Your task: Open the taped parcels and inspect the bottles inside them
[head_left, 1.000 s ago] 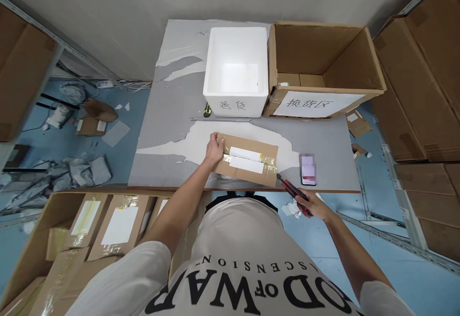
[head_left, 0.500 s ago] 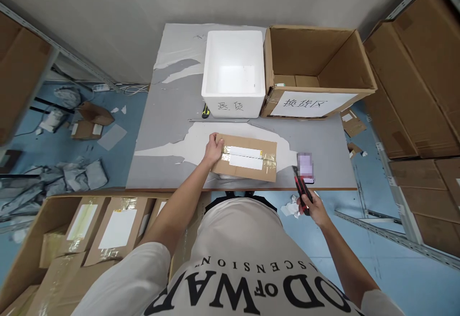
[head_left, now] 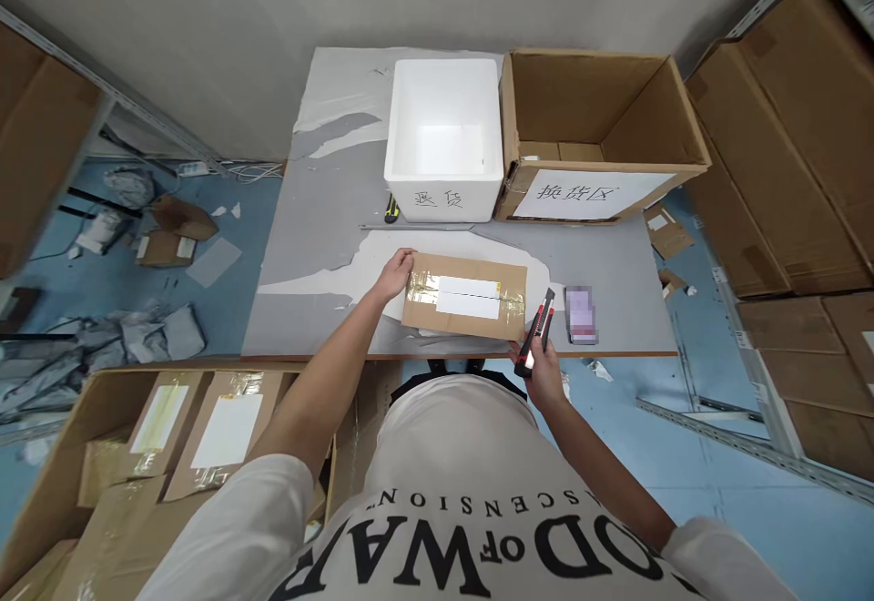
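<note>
Taped carton [head_left: 467, 297] on table [head_left: 307, 328], by front edge, between hands, long axis roughly left to right; left hand [head_left: 394, 275] touching far left corner, cannot tell whether pinching; right hand [head_left: 543, 373] wrapped around utility knife [head_left: 537, 334], close by near right corner

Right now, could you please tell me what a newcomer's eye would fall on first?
Probably the white foam bin toward the back of the table, beside a larger open cardboard box. In front of them is a taped parcel, the left hand at its far left corner; the right hand holds a red-and-black utility knife by its right end.
</note>
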{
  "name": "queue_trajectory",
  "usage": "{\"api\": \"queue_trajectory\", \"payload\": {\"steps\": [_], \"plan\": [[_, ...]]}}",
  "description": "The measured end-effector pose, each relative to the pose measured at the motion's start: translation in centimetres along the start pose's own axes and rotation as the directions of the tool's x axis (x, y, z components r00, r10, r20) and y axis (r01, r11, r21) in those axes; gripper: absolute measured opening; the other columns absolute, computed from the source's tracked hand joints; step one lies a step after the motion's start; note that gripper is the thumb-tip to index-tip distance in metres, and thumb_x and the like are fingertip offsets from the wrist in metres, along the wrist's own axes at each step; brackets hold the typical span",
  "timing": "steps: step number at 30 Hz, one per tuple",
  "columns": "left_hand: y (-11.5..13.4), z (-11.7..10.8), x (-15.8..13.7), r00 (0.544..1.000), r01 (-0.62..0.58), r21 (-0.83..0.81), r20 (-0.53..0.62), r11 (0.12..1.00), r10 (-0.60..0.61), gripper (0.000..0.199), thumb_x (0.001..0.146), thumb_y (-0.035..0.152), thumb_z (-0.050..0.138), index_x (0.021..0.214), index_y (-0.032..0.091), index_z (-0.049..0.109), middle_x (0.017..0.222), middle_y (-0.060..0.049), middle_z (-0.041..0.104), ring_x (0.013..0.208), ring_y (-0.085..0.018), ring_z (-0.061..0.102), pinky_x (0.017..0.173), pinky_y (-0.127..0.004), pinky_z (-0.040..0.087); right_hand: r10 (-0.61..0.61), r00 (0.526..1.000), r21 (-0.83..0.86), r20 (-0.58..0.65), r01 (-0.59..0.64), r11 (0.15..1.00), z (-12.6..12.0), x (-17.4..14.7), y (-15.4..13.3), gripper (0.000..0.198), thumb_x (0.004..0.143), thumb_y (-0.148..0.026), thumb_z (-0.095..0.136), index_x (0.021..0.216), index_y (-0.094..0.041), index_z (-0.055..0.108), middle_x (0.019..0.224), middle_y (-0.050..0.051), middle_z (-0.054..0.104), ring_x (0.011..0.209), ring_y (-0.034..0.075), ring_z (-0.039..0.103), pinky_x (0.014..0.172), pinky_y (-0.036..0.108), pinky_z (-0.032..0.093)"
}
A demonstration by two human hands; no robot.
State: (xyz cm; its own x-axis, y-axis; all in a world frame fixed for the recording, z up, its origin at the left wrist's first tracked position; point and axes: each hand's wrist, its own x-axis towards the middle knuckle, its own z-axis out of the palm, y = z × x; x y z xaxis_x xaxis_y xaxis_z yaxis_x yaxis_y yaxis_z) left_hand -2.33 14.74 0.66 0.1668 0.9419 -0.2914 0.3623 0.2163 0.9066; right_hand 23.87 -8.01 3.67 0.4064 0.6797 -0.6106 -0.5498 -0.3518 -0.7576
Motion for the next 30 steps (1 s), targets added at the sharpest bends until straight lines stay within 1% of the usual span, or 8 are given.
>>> {"api": "queue_trajectory", "payload": {"steps": [5,10,14,17,21,24,27,30], "plan": [[0.0,-0.5,-1.4,0.997,0.063,-0.136,-0.033,0.989,-0.068,0.029,0.083,0.041,0.054,0.104,0.021,0.058,0.092,-0.003,0.061,0.08,-0.016,0.056,0.072,-0.032,0.052,-0.055,0.998,-0.005,-0.009,0.055,0.998,0.3,2.2,-1.5,0.05,0.072,-0.053,0.071,0.112,-0.026,0.055,0.109,0.001,0.065,0.081,0.016,0.068,0.078,0.036,0.059],[-0.5,-0.7,-5.1,0.989,0.101,-0.373,-0.063,0.922,-0.134,0.039,0.075,0.048,0.064,0.102,0.02,0.061,0.101,-0.005,0.062,0.085,-0.015,0.061,0.077,-0.036,0.056,-0.053,0.996,-0.14,0.072,0.062,0.988,1.9,7.0,-7.1,0.031,0.078,-0.043,0.07,0.098,-0.022,0.059,0.096,0.0,0.067,0.072,0.011,0.066,0.073,0.029,0.061],[-1.4,0.9,-8.6,0.963,0.102,-0.522,-0.162,0.847,-0.216,0.052,0.065,0.051,0.075,0.101,0.015,0.066,0.105,-0.008,0.067,0.092,-0.018,0.064,0.091,-0.041,0.053,-0.017,0.985,-0.303,0.17,0.069,0.951,5.0,11.4,-12.0,0.014,0.085,-0.03,0.064,0.087,-0.018,0.057,0.077,0.0,0.065,0.063,0.009,0.062,0.062,0.024,0.06],[-2.0,3.3,-11.3,0.934,0.111,-0.573,-0.219,0.812,-0.282,0.057,0.063,0.051,0.077,0.104,0.013,0.067,0.104,-0.009,0.07,0.096,-0.02,0.066,0.097,-0.043,0.05,-0.035,0.974,-0.426,0.222,0.129,0.896,7.8,14.0,-14.2,0.013,0.087,-0.027,0.061,0.082,-0.017,0.054,0.065,-0.002,0.059,0.054,0.008,0.057,0.054,0.022,0.056],[-2.8,6.6,-14.6,0.927,0.144,-0.625,-0.185,0.767,-0.325,0.055,0.068,0.048,0.075,0.111,0.014,0.068,0.107,-0.008,0.072,0.101,-0.022,0.067,0.1,-0.043,0.049,-0.101,0.924,-0.548,0.368,0.303,0.78,10.8,16.5,-15.2,0.015,0.087,-0.029,0.061,0.08,-0.017,0.053,0.057,-0.004,0.05,0.047,0.007,0.048,0.047,0.02,0.048],[-3.2,8.4,-16.2,0.925,0.186,-0.643,-0.14,0.743,-0.353,0.056,0.068,0.047,0.075,0.112,0.015,0.068,0.106,-0.007,0.073,0.101,-0.023,0.067,0.101,-0.044,0.049,-0.096,0.891,-0.644,0.444,0.391,0.658,12.5,18.0,-14.9,0.02,0.084,-0.034,0.063,0.081,-0.017,0.054,0.058,-0.004,0.049,0.047,0.008,0.044,0.043,0.021,0.041],[-3.4,9.1,-16.8,0.925,0.207,-0.644,-0.116,0.737,-0.362,0.06,0.066,0.048,0.076,0.116,0.015,0.066,0.107,-0.007,0.072,0.103,-0.024,0.067,0.102,-0.045,0.048,-0.103,0.865,-0.697,0.492,0.462,0.548,13.4,18.9,-14.3,0.028,0.08,-0.043,0.065,0.085,-0.017,0.056,0.062,-0.002,0.053,0.05,0.01,0.043,0.047,0.024,0.039],[-3.4,8.8,-16.7,0.924,0.254,-0.597,-0.082,0.761,-0.373,0.065,0.065,0.05,0.077,0.118,0.015,0.065,0.104,-0.008,0.073,0.101,-0.026,0.068,0.099,-0.047,0.05,-0.124,0.838,-0.694,0.531,0.514,0.504,13.4,19.4,-13.6,0.034,0.079,-0.049,0.062,0.089,-0.017,0.057,0.068,0.0,0.057,0.053,0.011,0.044,0.05,0.025,0.039]]}}
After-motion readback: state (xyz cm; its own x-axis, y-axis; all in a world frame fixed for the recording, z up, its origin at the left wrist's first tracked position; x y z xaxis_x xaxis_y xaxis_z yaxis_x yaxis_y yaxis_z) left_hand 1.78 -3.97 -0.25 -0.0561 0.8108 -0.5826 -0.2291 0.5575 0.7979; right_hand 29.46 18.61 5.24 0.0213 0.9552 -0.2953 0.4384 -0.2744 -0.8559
